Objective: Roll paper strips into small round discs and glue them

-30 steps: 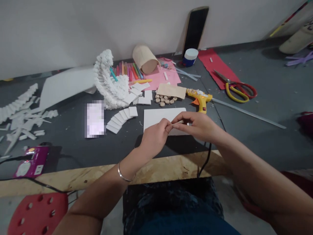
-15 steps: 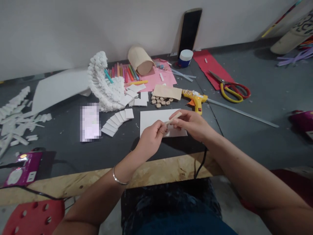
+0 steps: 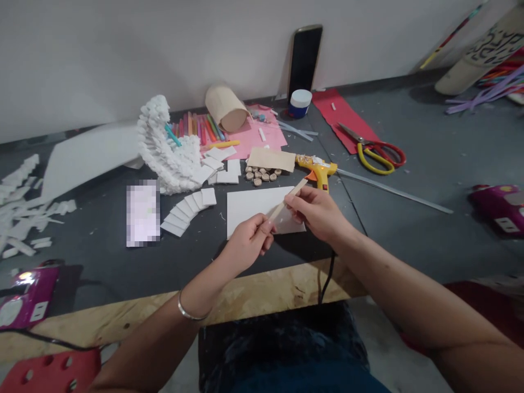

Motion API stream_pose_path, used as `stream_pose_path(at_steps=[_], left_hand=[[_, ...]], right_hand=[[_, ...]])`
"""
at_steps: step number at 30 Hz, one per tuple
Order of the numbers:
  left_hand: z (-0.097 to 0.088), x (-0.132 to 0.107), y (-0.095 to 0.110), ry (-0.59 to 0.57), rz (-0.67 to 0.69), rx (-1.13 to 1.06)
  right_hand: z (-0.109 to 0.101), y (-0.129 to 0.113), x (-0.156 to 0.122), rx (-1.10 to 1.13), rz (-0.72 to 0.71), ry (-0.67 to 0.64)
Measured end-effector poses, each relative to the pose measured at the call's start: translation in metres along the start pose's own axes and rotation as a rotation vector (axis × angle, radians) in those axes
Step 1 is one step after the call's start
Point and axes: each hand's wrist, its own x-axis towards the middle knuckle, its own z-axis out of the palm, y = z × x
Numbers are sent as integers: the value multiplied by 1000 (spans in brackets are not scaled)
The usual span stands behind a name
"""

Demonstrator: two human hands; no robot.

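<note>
A narrow tan strip [image 3: 279,209], perhaps of paper or card, is stretched slantwise between my hands. My left hand [image 3: 246,241] pinches its lower end between thumb and fingers. Farther up, my right hand [image 3: 318,212] grips the same strip, whose tip sticks out beyond the fingers. Both hands are above a white rectangular sheet [image 3: 241,206] on the dark table. Just past my right hand lies a yellow glue gun [image 3: 325,168] with a long clear glue stick [image 3: 393,189] in its back. Several small tan coils [image 3: 262,177] sit under the edge of a tan paper piece [image 3: 272,160].
White square pieces [image 3: 184,210] fan out at left, near a white fluffy curved form [image 3: 158,147]. Scissors [image 3: 374,155] rest partly on red paper [image 3: 341,117]. A phone [image 3: 305,60] leans on the wall behind a small jar [image 3: 300,103]. Purple devices [image 3: 35,295] sit at the sides.
My hands have drawn apart along the strip, so more of it shows between them. The left hand is lower. The whole view has shifted slightly.
</note>
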Motion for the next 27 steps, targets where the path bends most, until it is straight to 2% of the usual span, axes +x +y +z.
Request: stream_pose_path(at_steps=[9, 18, 27], left_hand=[[1, 1, -2, -44, -27, -126], [-5, 1, 2, 159, 17, -95], [-10, 3, 0, 157, 52, -96]], right_hand=[[1, -3, -2, 12, 11, 32], [2, -7, -4, 40, -47, 66], [3, -15, -3, 175, 43, 88]])
